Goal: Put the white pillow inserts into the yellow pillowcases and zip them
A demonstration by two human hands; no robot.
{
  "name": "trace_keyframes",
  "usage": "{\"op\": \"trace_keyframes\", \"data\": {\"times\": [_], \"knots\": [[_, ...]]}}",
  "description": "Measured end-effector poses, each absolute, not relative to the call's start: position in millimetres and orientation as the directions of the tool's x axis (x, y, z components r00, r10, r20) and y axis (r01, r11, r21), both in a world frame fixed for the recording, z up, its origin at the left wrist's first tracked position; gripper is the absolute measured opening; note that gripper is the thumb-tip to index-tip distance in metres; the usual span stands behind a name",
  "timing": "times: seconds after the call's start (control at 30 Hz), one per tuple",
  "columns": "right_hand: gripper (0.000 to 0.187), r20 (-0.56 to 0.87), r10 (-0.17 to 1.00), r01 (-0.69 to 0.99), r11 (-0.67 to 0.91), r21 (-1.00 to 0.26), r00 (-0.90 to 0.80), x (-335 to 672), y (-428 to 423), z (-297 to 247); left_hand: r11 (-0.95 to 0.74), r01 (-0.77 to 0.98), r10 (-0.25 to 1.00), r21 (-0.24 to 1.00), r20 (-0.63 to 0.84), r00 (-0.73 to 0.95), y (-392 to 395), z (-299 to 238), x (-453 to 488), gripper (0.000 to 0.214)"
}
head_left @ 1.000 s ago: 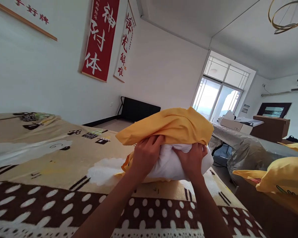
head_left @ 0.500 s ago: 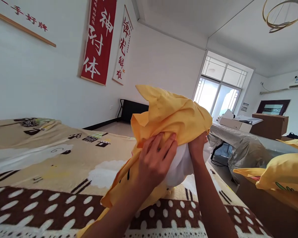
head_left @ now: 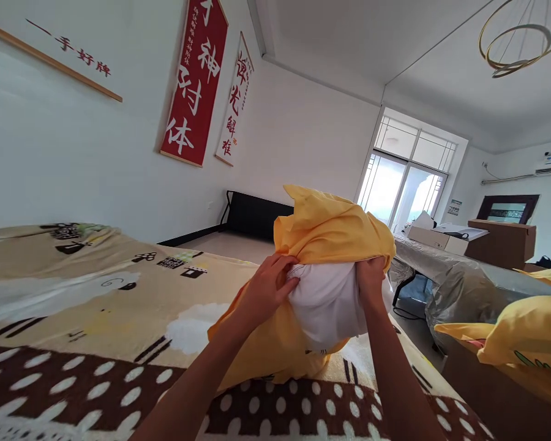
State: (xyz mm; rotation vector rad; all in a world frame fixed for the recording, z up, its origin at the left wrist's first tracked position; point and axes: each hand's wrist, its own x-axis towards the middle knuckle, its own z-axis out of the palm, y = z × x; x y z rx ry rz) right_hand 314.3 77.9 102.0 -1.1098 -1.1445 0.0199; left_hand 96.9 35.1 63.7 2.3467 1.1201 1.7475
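A yellow pillowcase (head_left: 335,223) covers the top and the lower left of a white pillow (head_left: 328,300), whose middle shows bare between the two folds of cloth. My left hand (head_left: 273,283) pinches the pillowcase's edge at the left side of the opening. At the right side my right hand (head_left: 371,275) is closed on the same edge, its fingertips partly hidden under the cloth. The pillow stands tilted on a patterned blanket (head_left: 151,318) with cream, brown and white-dotted areas.
At the right, yellow pillows (head_left: 532,334) lie on a brown box (head_left: 496,392). Behind stands a plastic-covered table (head_left: 463,269) with cardboard boxes (head_left: 502,242) on it. A black folded frame (head_left: 252,214) rests by the far wall.
My left hand has moved left and down from the bunched cloth to the opening's edge. The opening is wider and more of the white pillow shows. The view has shifted slightly.
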Motion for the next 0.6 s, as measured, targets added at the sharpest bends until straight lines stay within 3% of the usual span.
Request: {"op": "trace_keyframes", "data": {"times": [0.1, 0.23, 0.4, 0.5, 0.6], "knots": [[0.051, 0.72, 0.523, 0.503, 0.516, -0.693, 0.455, 309, 73, 99, -0.67, 0.647, 0.505, 0.365, 0.863, 0.036, 39, 62, 103, 0.013], [0.049, 0.732, 0.549, 0.503, 0.535, -0.678, 0.402, 298, 57, 98, -0.474, 0.844, 0.3, 0.25, 0.947, -0.112, 41, 58, 103, 0.012], [0.065, 0.776, 0.59, 0.595, 0.548, -0.588, 0.224, 293, 31, 87, -0.264, 0.919, 0.171, 0.292, 0.952, -0.253, 44, 59, 85, 0.016], [0.079, 0.809, 0.585, 0.679, 0.572, -0.459, 0.054, 292, 27, 78, -0.269, 0.894, 0.164, 0.358, 0.932, -0.324, 47, 60, 75, 0.016], [0.084, 0.84, 0.535, 0.744, 0.522, -0.417, 0.095, 289, 36, 78, -0.334, 0.874, 0.178, 0.353, 0.934, -0.31, 45, 62, 76, 0.019]]}}
